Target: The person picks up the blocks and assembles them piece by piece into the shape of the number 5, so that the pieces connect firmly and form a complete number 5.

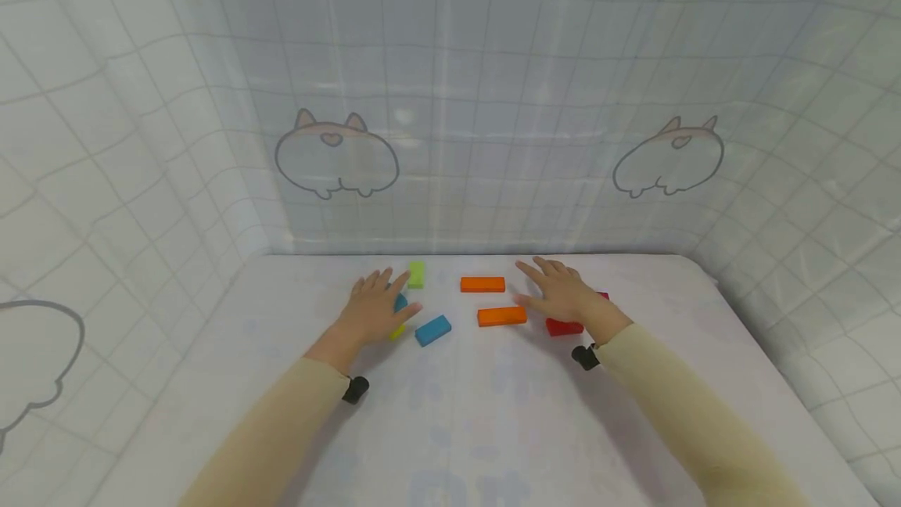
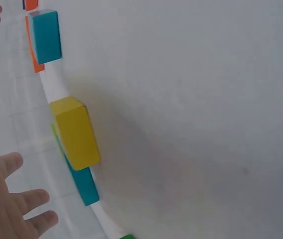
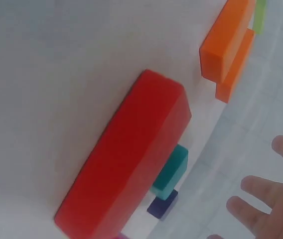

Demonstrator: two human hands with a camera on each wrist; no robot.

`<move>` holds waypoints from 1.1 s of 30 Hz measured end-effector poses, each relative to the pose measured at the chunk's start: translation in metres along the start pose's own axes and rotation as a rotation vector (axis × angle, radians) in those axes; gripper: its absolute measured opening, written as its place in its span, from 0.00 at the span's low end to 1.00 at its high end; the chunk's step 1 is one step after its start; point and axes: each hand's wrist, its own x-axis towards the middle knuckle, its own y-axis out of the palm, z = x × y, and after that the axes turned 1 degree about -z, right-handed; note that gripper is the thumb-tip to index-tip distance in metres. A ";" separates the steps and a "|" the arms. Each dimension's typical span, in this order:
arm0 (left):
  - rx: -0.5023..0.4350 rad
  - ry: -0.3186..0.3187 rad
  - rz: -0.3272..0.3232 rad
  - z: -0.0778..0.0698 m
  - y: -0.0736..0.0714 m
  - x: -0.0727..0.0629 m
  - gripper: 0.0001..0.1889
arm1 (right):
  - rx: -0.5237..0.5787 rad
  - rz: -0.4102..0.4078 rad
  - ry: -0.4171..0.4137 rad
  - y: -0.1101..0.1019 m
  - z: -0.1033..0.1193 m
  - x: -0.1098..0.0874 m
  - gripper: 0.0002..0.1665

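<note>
My left hand (image 1: 369, 311), fingers spread, hovers over a yellow block (image 2: 76, 137) and a blue block (image 1: 400, 303), partly covering both in the head view. Just right of its thumb lies another blue block (image 1: 432, 330). A lime block (image 1: 417, 275) lies beyond its fingertips. The right hand (image 1: 563, 292) is also spread, holding nothing, above a red block (image 3: 126, 154). Two orange blocks (image 1: 482, 285) lie left of it, the nearer one close to its thumb. A teal block (image 3: 171, 172) and a dark purple block (image 3: 162, 205), hidden in the head view, show past the red one.
The blocks lie on a white table (image 1: 450, 429). A grid-patterned curtain (image 1: 493, 131) with animal drawings hangs behind and along both sides. A sliver of a magenta block (image 1: 603, 295) shows behind the right wrist. A green block (image 2: 127, 237) peeks in at the left wrist view's bottom edge.
</note>
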 end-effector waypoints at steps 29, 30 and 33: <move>-0.097 -0.094 -0.063 -0.005 0.004 0.064 0.35 | 0.218 -0.014 0.020 0.019 0.002 0.059 0.28; -0.093 -0.096 -0.062 -0.004 0.005 0.066 0.35 | 0.227 -0.013 0.022 0.020 0.003 0.062 0.27; -0.106 -0.120 -0.050 -0.001 0.007 0.072 0.35 | 0.261 -0.006 0.023 0.022 0.004 0.068 0.24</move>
